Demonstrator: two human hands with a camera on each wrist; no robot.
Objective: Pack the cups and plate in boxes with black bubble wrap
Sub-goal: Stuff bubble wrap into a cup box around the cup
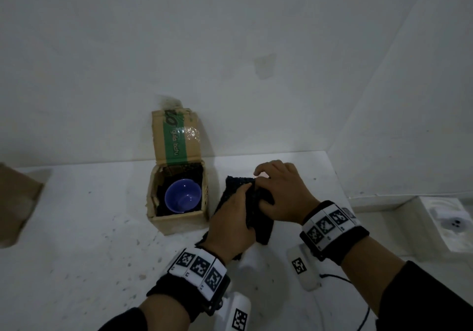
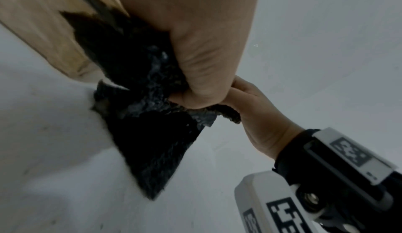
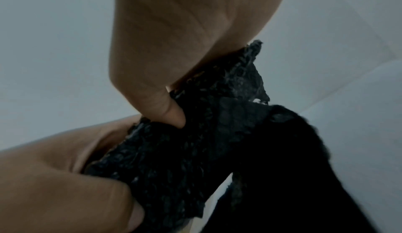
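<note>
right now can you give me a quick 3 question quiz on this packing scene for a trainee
1. True or false: the blue cup sits inside the open cardboard box.
2. What are the left hand and the right hand both gripping?
A. the box flap
B. the black bubble wrap
C. a plate
3. On which side of the box, as the head camera sees it, does the wrap lie?

Key: 1 true; 2 B; 3 right of the box.
</note>
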